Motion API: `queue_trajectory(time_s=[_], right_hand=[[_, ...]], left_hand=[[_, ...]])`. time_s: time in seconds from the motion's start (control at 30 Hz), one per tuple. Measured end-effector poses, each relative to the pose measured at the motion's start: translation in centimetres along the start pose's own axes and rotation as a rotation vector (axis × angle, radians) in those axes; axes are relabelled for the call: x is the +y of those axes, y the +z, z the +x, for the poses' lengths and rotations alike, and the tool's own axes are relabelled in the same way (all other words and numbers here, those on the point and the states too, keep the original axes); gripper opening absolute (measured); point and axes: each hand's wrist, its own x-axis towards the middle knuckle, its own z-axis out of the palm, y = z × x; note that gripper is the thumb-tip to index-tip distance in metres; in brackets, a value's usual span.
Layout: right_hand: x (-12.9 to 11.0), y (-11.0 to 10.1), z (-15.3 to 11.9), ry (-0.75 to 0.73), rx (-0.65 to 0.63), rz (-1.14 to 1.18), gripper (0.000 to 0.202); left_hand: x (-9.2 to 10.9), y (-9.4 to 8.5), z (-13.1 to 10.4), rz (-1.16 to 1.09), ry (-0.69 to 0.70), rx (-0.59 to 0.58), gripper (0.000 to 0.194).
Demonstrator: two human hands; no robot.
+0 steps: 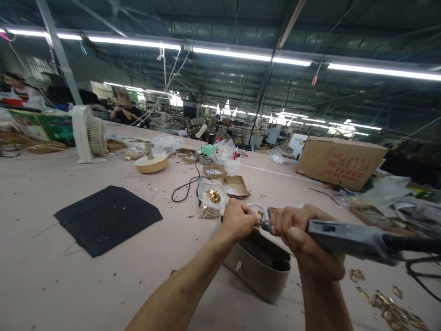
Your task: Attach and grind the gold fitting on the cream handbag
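Observation:
My right hand (303, 234) is wrapped around a grey electric screwdriver (347, 236), which lies almost level with its tip pointing left. That tip meets a small gold metal fitting (259, 215) at the upper edge of a taupe handbag (257, 271). Pinched fingers of my left hand (241, 219) hold the fitting there; how much of the bag's edge they also grip is hidden. The bag stands on the table below both hands, its dark inside partly showing. Just behind my left hand is a plastic bag of gold hardware (211, 200).
Loose gold fittings (389, 308) lie at the lower right. A black sheet (108, 218), a white fan (87, 135) and a round tape roll (151, 163) are on the left. Small open boxes (237, 185) and a large carton (339, 161) stand farther back. People sit in the distance.

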Motion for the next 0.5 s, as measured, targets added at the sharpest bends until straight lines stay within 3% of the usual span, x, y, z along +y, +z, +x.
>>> queue_trajectory(time_s=[0.17,0.27,0.4,0.5], right_hand=[[-0.2,-0.4,-0.2,-0.008,-0.130,-0.040,0.018],[-0.8,-0.5,-0.2,-0.062,-0.106,-0.047,0.017],[-2.0,-1.7,-0.1,-0.046,0.139,0.031,0.020],[-3.3,-4.8,-0.3,-0.021,0.428,0.176,0.035]], left_hand=[[0.6,0.3,-0.4,0.129,0.042,-0.022,0.014],[1.0,0.2,-0.7,0.113,0.057,-0.044,0.011],[1.0,0.1,-0.8,0.081,0.048,-0.050,0.012],[0.8,0.0,-0.6,0.054,0.033,-0.019,0.012]])
